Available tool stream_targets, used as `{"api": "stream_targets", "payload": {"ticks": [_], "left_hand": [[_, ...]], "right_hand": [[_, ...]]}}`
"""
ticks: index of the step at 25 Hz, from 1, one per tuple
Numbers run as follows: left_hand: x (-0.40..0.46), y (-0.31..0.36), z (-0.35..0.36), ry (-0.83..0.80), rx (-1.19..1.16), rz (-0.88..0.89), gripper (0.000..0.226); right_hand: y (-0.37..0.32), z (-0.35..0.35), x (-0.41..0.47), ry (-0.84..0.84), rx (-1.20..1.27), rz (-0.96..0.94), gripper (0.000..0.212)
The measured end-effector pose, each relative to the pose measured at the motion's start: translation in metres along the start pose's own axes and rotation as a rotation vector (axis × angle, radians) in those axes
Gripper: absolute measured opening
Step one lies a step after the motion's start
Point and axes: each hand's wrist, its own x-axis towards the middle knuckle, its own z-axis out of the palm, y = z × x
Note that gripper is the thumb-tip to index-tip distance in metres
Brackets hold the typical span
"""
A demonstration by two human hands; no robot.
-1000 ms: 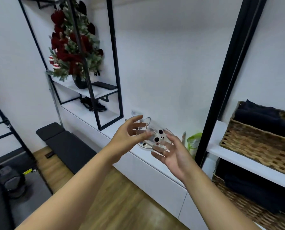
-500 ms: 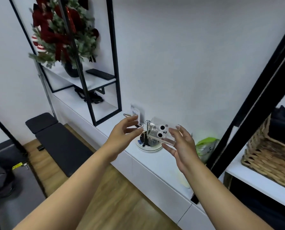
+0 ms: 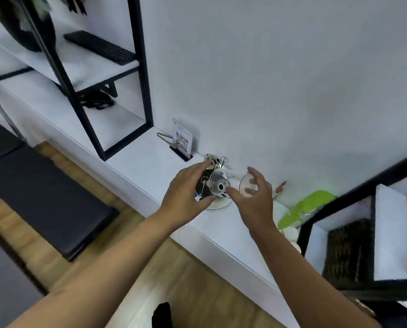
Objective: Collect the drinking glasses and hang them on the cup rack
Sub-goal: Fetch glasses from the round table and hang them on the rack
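A clear drinking glass [image 3: 219, 183] with black dots lies tilted over the wire cup rack [image 3: 223, 160], which stands on a round white base [image 3: 217, 205] on the white counter [image 3: 148, 159]. My right hand [image 3: 253, 200] holds the glass, thumb on its near side and fingers curled over the far end, where a clear rim [image 3: 247, 185] shows. Whether that rim belongs to a second glass I cannot tell. My left hand [image 3: 185, 189] cups the rack's left side. Its fingertips touch the rack's top loops and its thumb lies near the base.
A QR-code card [image 3: 183, 140] stands just left of the rack. A green bag [image 3: 302, 209] lies to the right, beside a black frame with wicker baskets [image 3: 347, 247]. A black-framed shelf [image 3: 140, 67] rises at left. A black padded bench [image 3: 43, 197] sits on the wood floor.
Both hands moved forward and down to the rack. The glass came from in front of the rack to over its wires, and my left hand closed in on the rack's side.
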Motion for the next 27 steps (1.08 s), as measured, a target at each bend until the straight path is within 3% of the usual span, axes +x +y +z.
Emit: {"api": "stream_targets", "payload": {"ticks": [6,16,27], "left_hand": [[0.043,-0.052,0.041,-0.061,0.072,0.056,0.109],[0.091,-0.116,0.119,-0.009,-0.029,0.005,0.075],[0.105,-0.163,0.148,-0.006,-0.059,-0.215,0.068]], "right_hand": [[0.031,0.047,0.043,-0.033,-0.217,-0.095,0.083],[0.085,0.082,0.102,-0.179,-0.421,-0.139,0.086],[0.137,0.093,0.143,-0.325,-0.37,-0.124,0.083]]}}
